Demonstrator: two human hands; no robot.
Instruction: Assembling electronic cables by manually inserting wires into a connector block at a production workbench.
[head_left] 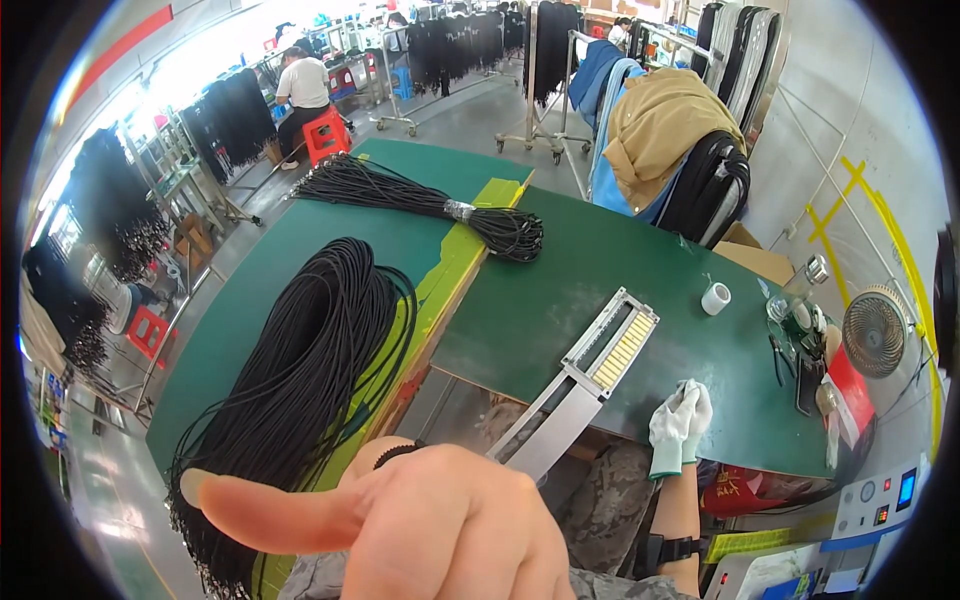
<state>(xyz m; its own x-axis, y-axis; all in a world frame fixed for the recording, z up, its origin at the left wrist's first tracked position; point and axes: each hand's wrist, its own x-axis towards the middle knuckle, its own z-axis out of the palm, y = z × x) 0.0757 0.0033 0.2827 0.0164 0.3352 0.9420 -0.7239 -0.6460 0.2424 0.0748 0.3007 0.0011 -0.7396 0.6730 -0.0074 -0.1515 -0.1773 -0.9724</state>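
Observation:
My bare left hand (pixel 430 520) is raised close in the lower middle, with a black beaded bracelet at its wrist. The thumb sticks out to the left, away from the other fingers, whose tips fall outside the picture; nothing shows in the hand. In a white knit glove, my right hand (pixel 680 420) rests at the near edge of the green table (pixel 560 230), its fingers curled together. Whatever it may hold is hidden. Left of it lies a long metal fixture (pixel 590 375) with a row of brass-coloured blocks (pixel 625 350), partly past the table edge.
A loose heap of black cords (pixel 310 350) and a tied cord bundle (pixel 400 198) lie leftward. To the right are a white roll (pixel 716 298), pliers (pixel 778 360), a fan (pixel 876 333) and a control box (pixel 880 505). Behind stand clothes racks (pixel 660 120) and a seated person (pixel 302 85).

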